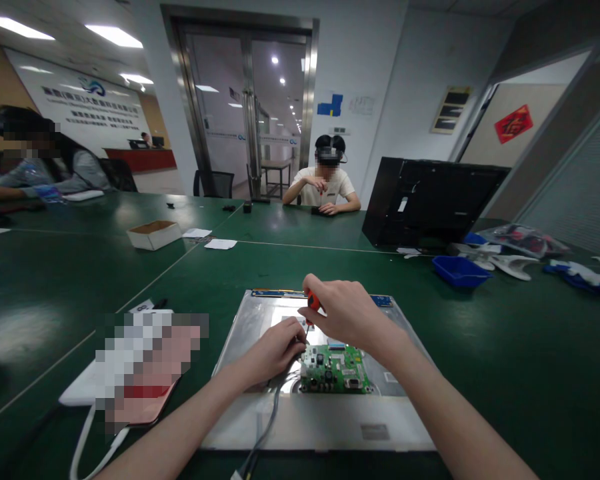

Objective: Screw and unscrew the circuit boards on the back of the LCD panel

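Observation:
A flat metal-backed display panel (250, 423) lies on the table before me, with a green circuit board (336, 370) on its middle. My right hand (347, 310) grips a screwdriver (313, 301) with a red and black handle; its shaft points down at the upper left corner of the board. Close to that tip, the fingers of my left hand (280, 347) are bent together at the board's edge. Whatever they pinch is too small or hidden to name. A grey cable (273, 417) runs from beneath my left hand toward the panel's near edge.
Left of the panel lie a white device (80, 387) and a pinkish phone (147, 410) with a white cable. Farther off are an open cardboard box (154, 235), a blue tray (461, 271) and a large black monitor casing (430, 203). Two people sit at the table.

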Demonstrator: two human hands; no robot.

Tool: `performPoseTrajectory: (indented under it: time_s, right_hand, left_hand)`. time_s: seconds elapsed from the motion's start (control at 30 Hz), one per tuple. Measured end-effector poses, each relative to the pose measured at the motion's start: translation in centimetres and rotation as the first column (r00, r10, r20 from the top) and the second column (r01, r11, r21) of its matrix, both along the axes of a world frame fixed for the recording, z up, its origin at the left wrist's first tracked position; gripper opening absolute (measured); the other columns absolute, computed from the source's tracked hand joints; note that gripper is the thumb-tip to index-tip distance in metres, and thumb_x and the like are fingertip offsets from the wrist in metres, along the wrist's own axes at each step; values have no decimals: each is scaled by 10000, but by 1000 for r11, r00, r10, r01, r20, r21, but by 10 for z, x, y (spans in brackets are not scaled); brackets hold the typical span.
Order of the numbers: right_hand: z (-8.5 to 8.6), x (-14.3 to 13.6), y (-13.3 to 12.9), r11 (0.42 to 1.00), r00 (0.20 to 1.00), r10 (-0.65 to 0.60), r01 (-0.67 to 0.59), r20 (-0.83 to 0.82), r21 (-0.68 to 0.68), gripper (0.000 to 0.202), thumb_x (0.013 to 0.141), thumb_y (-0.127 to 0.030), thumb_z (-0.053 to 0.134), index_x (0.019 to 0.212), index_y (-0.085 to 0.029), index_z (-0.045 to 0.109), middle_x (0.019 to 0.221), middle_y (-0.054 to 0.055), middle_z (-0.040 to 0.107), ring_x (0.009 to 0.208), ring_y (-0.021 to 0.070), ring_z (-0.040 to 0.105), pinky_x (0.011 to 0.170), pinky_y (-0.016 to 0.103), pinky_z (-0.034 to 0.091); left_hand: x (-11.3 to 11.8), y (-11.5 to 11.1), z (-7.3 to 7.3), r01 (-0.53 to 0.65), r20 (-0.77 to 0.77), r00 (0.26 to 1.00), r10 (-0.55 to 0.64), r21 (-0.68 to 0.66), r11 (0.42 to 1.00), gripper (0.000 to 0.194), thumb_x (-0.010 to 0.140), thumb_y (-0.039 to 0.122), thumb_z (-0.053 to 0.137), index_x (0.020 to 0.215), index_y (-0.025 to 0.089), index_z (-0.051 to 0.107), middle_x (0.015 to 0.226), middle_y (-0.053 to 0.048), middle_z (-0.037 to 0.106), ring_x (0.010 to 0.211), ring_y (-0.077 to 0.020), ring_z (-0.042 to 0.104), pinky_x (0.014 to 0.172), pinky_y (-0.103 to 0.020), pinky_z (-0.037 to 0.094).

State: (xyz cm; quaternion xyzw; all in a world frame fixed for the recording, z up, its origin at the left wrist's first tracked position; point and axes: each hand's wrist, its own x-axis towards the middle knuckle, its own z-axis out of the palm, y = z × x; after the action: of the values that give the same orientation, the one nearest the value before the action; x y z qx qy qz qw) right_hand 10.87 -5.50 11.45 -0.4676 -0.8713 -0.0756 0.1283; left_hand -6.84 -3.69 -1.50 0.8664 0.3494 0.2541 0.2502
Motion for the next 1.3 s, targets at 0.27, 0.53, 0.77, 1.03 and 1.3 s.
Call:
performPoseTrajectory:
  time_s: [0.27,0.53,0.77,1.03,1.3]
  right_hand:
    - [3,2,-3,993,993,98,-102,-65,-53,198,787,-272,555,947,-211,457,804,2,649,648,131,553,511,256,217]
    - [2,-2,-3,998,995,62,-64,-76,-26,137,822,-273,525,932,-212,471,769,-11,644,606,115,529,496,262,199]
    - [-1,-2,-1,1000,998,29,-29,-54,-4,194,851,-395,517,925,-217,494,725,6,646,589,131,528,503,267,193]
    - [2,-1,-3,995,992,86,-90,-89,-41,186,773,-243,545,944,-209,479,814,5,659,635,122,543,518,256,226]
    - [1,-1,-1,997,996,68,-69,-65,-16,139,819,-289,536,931,-219,495,781,-2,662,626,120,544,511,266,195]
  left_hand:
    - [0,1,-2,29,16,999,-29,10,1000,111,861,119,507,939,183,553,969,-48,574,871,-193,517,768,-305,421]
    - [0,2,-2,22,5,1000,-22,20,1000,86,867,117,499,914,178,537,935,-40,573,826,-181,507,741,-295,420]
    - [0,1,-1,7,-10,1000,-6,12,1000,58,860,129,503,882,178,523,917,-36,574,810,-183,514,695,-284,412]
    - [0,2,-3,42,17,999,-43,42,998,120,860,104,511,939,180,560,975,-44,581,882,-190,522,767,-297,426]
    - [1,3,-4,18,-3,1000,-18,22,1000,117,864,107,506,946,179,546,935,-38,574,833,-183,511,744,-294,422]
